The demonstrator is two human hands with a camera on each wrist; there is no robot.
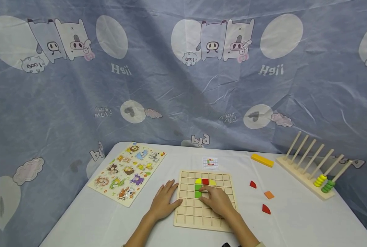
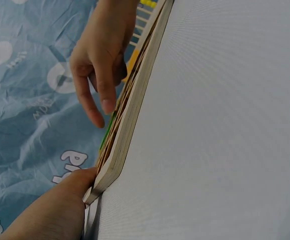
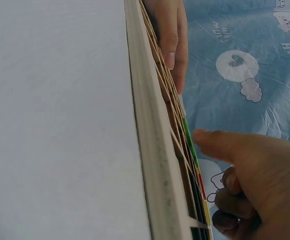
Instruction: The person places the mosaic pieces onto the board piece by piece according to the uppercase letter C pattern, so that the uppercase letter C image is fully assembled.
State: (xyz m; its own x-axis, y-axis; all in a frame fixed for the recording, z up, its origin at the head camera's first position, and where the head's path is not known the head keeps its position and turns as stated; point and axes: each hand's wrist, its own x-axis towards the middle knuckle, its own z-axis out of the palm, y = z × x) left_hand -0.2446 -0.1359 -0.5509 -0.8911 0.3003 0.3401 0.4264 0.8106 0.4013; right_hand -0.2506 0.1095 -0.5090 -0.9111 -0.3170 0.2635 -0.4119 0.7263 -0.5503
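At the far left I see an animal puzzle board point(image 1: 127, 177) lying on the white table point(image 1: 158, 233). Next comes my left hand point(image 1: 165, 202), fingers spread and gripping nothing; its thumb touches the edge of the wooden grid board point(image 1: 188, 210). This board lies in the middle, and its cells carry two green squares point(image 1: 198, 194), two yellow pieces point(image 1: 212, 182) and a red square point(image 1: 205, 181) between these. My right hand point(image 1: 218, 200) is above the board, index finger reaching beside the green squares, holding nothing I can see; whether it touches them, I cannot tell. Farther right lie two red quarter-circles point(image 1: 266, 209), an orange square point(image 1: 269, 195) and a pegged stand point(image 1: 304, 176).
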